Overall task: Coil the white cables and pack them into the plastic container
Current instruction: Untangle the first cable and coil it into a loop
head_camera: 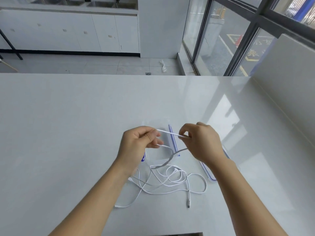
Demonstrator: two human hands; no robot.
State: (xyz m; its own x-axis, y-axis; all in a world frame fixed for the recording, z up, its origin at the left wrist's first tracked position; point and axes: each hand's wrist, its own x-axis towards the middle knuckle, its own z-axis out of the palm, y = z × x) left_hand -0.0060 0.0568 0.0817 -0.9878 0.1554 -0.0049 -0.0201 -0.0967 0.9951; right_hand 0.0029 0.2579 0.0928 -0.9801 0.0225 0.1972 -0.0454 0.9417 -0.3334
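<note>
Several loops of white cable [172, 182] lie tangled on the pale table [68, 133] in front of me, with a plug end at the lower right. My left hand [138, 143] and my right hand [199, 142] each pinch the same stretch of cable, held taut between them above the table. A loose strand drops from my hands into the tangle. Behind my hands stands the clear plastic container [163, 133] with blue trim, partly hidden by my left hand.
A clear lid with a blue rim [208, 172] lies on the table to the right, mostly under my right forearm. A white wall panel borders the table on the right. Beyond the far edge are floor, white cabinets and windows.
</note>
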